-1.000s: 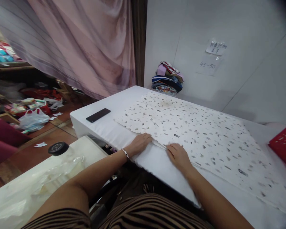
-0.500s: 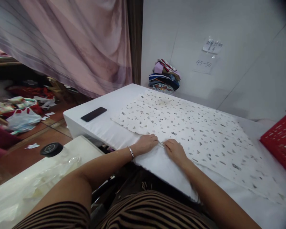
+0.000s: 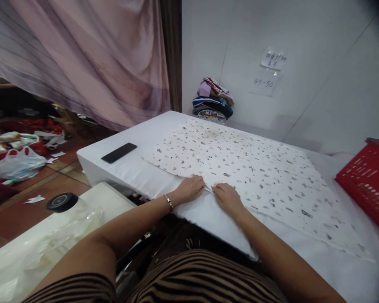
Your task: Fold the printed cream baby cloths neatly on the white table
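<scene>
A white fabric sheet printed with small dark and tan motifs lies spread over the white-covered table. Along its near edge my left hand is closed, fingers pinching the fabric's border. Close beside it, on the right, my right hand pinches the same edge, with a short strip of edge showing between the two hands. The fingertips are partly hidden by the hands themselves. A bracelet circles my left wrist.
A black phone lies on the table's left part. Folded cloths are stacked at the back by the wall. A red plastic basket stands at the right. Left of me, a white surface carries a black-lidded container and clear plastic.
The view has turned slightly to the right, so everything sits a little further left. Both hands stay at the fabric's near edge with hardly any change in grip.
</scene>
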A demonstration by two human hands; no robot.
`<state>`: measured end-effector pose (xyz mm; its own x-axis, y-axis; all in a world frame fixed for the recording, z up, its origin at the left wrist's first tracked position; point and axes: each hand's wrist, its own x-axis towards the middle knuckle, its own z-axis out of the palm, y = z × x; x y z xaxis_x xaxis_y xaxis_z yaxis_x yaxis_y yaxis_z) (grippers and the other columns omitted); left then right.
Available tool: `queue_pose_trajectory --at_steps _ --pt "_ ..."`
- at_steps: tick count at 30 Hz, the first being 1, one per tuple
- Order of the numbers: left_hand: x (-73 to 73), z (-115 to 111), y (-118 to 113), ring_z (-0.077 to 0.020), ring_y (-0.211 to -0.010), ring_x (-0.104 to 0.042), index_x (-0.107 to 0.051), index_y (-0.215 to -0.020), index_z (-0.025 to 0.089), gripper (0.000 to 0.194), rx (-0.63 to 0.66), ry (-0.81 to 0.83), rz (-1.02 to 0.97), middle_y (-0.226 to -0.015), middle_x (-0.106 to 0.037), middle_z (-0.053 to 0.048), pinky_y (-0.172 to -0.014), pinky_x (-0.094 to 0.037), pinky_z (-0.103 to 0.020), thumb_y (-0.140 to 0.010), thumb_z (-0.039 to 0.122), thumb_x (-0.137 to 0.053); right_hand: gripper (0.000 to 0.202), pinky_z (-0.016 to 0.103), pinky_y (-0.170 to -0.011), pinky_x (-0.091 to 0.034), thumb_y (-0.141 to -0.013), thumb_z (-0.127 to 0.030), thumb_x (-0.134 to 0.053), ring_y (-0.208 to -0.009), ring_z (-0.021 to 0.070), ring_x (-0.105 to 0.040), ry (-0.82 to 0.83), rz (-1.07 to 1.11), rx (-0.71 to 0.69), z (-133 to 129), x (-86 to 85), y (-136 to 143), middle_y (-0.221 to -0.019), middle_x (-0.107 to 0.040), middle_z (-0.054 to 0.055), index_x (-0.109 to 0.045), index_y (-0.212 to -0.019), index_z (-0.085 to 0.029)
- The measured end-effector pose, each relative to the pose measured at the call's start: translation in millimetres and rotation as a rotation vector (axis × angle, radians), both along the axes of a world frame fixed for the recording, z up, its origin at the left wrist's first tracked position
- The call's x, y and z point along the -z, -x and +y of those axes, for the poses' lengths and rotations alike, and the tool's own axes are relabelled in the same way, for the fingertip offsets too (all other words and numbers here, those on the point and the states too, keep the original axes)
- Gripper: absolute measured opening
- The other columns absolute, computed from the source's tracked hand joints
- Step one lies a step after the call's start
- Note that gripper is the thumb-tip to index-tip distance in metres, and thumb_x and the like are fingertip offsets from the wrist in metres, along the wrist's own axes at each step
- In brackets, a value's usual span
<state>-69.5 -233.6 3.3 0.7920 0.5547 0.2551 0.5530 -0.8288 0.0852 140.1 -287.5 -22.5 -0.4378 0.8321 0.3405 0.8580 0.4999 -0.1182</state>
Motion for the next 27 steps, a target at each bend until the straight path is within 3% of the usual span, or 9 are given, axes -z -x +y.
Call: queue_pose_trajectory --at_steps 4,8,14,20,27 --pt "0.8 1 -1 -0.0171 -0.087 -0.051 -0.055 -0.086 0.017 0.007 -0.024 0.056 -0.077 -0.089 -0.057 -0.004 -0.074 -0.042 -0.028 -0.085 0.015 -0.048 0.024 0.034 -0.082 -0.042 -0.091 -0.024 -0.047 -0.097 0.0214 -0.052 -0.011 0.018 -0.036 -5 -0.6 1 -0.105 -0.062 0.01 -0.061 -0.109 -0.017" --pt "1.8 2 -1 -0.0165 -0.086 -0.052 -0.055 -0.086 0.017 0.006 -0.03 0.082 -0.096 -0.088 -0.057 -0.004 -0.073 -0.042 -0.027 -0.084 0.015 -0.049 0.026 0.034 -0.081 -0.043 -0.091 -0.018 -0.045 -0.093 0.0216 -0.051 -0.008 -0.014 0.016 -6 0.3 1 -0.103 -0.062 0.011 -0.062 -0.11 -0.017" --pt "2.2 -1 2 -0.019 -0.092 -0.05 -0.056 -0.092 0.018 0.009 -0.041 -0.011 -0.079 -0.095 -0.056 -0.005 -0.077 -0.042 -0.031 -0.086 0.022 -0.05 0.029 0.033 -0.082 -0.043 -0.088 -0.01 -0.045 -0.091 0.0215 -0.052 0.033 -0.019 0.026 -4 2.4 1 -0.099 -0.063 0.01 -0.064 -0.108 -0.015" --pt "0.5 -6 -5 -0.0211 -0.104 -0.047 -0.053 -0.105 0.019 0.019 -0.016 -0.092 -0.042 -0.108 -0.056 -0.006 -0.085 -0.038 -0.036 -0.086 0.019 -0.052 0.033 0.029 -0.084 -0.045 -0.09 -0.01 -0.039 -0.094 0.0183 -0.054 0.122 0.144 0.057 -4 -2.0 -1 -0.099 -0.062 0.008 -0.063 -0.111 -0.019" --pt "7.3 0 -11 -0.0185 -0.083 -0.053 -0.057 -0.083 0.017 0.015 -0.05 -0.117 0.073 -0.083 -0.061 -0.005 -0.08 -0.036 -0.035 -0.089 0.012 -0.043 0.033 0.032 -0.083 -0.043 -0.09 -0.012 -0.038 -0.093 0.0204 -0.054 0.151 0.048 0.066 -4 -4.4 2 -0.1 -0.062 0.009 -0.062 -0.111 -0.018"
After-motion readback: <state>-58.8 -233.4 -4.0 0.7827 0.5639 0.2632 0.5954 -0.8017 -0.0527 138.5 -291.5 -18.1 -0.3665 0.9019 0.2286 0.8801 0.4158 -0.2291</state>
